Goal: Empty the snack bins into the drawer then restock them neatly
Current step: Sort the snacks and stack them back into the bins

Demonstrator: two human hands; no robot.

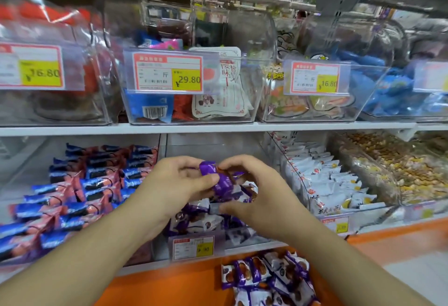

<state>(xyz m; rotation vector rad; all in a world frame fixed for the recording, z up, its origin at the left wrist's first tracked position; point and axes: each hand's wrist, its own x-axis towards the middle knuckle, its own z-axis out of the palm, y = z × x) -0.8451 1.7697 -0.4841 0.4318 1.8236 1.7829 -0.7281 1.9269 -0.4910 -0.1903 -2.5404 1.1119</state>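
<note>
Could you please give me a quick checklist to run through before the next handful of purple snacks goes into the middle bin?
1. Grip: the left hand and the right hand both hold purple packets above the middle bin: ok.
2. Room in the bin: its upper back part shows no packets: ok.
3. Neatness: the packets already in the bin lie at mixed angles: not ok.
4. Supply: more purple packets lie in the orange drawer below: ok.
5. Price tag on the bin front faces out and is in place: ok.
6. Whether old stock lies under the new: cannot tell.
</note>
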